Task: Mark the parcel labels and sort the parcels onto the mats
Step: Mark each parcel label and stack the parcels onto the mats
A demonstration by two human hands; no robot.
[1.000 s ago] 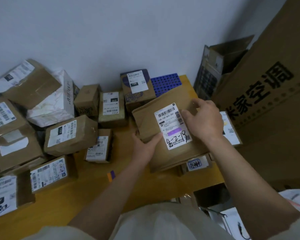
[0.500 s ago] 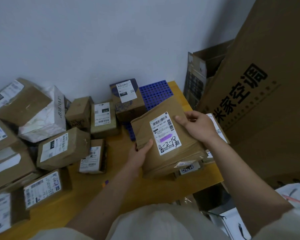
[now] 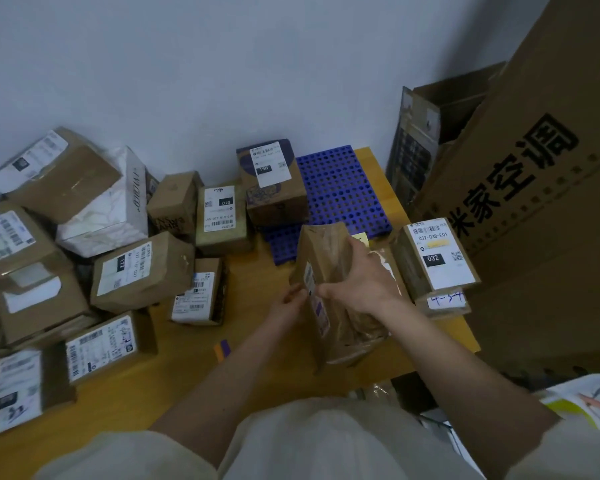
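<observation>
- Brown paper parcel [image 3: 333,271] held on edge above the wooden table [image 3: 257,358], just in front of the blue perforated mat [image 3: 343,188]. Its white label [image 3: 311,289] faces left and is seen nearly edge-on; a purple patch shows on the label, the print is unreadable.
- Right hand [image 3: 361,282] grips the parcel from the right, fingers curled over its upper face, thumb pointing left across the near edge.
- Left hand [image 3: 288,303] holds the parcel's left side near the label; fingers partly hidden behind the parcel, so the exact grip is unclear.
- On the mat's left part stands a box with a purple top [image 3: 274,181], label marked "15H".
- Right of the held parcel, a box labelled "032" [image 3: 433,254] sits on top of another parcel with handwriting on its label [image 3: 444,301].
- Left half of the table: a crowd of labelled cardboard boxes, among them one marked "010" [image 3: 220,216] and one marked "122" [image 3: 139,271].
- Large printed carton [image 3: 534,202] stands at the right, against the table's edge.
</observation>
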